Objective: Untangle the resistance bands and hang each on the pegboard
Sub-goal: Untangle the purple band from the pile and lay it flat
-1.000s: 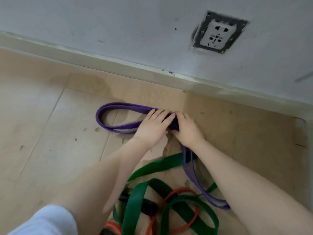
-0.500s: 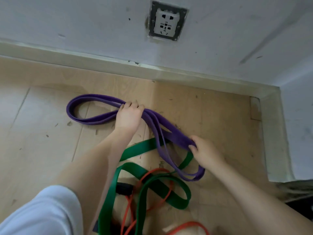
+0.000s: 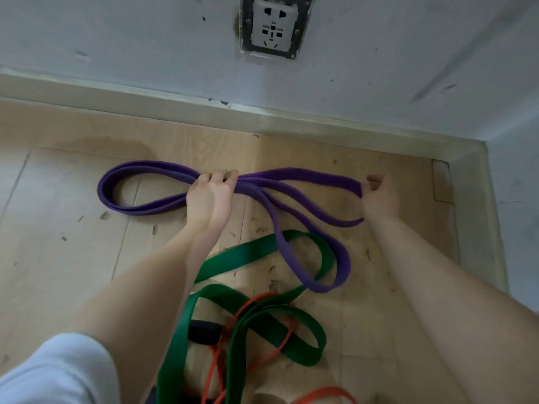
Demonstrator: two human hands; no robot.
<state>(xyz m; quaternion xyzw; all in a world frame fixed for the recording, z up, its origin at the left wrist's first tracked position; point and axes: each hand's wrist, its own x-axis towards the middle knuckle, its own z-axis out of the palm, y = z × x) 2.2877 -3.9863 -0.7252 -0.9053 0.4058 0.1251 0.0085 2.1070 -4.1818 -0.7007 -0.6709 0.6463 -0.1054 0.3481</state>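
A long purple resistance band (image 3: 297, 177) lies in loops across the wooden floor near the wall. My left hand (image 3: 210, 196) grips its bunched strands at the middle. My right hand (image 3: 377, 196) pinches the band's right end, stretched out toward the corner. One purple loop (image 3: 341, 269) hangs down and passes through a wide green band (image 3: 242, 258). The green band is tangled with a thin orange tube band (image 3: 256, 304) that has a black handle (image 3: 204, 330). No pegboard is in view.
The wooden floor (image 3: 58, 258) meets a skirting board (image 3: 145, 97) and a grey wall with a power socket (image 3: 272, 24). A second wall (image 3: 516, 199) forms a corner at the right. Small debris specks dot the floor.
My right hand has slid along the purple band and pulled its end out to the right, spreading the band. My left hand keeps its hold at the middle. The view has shifted.
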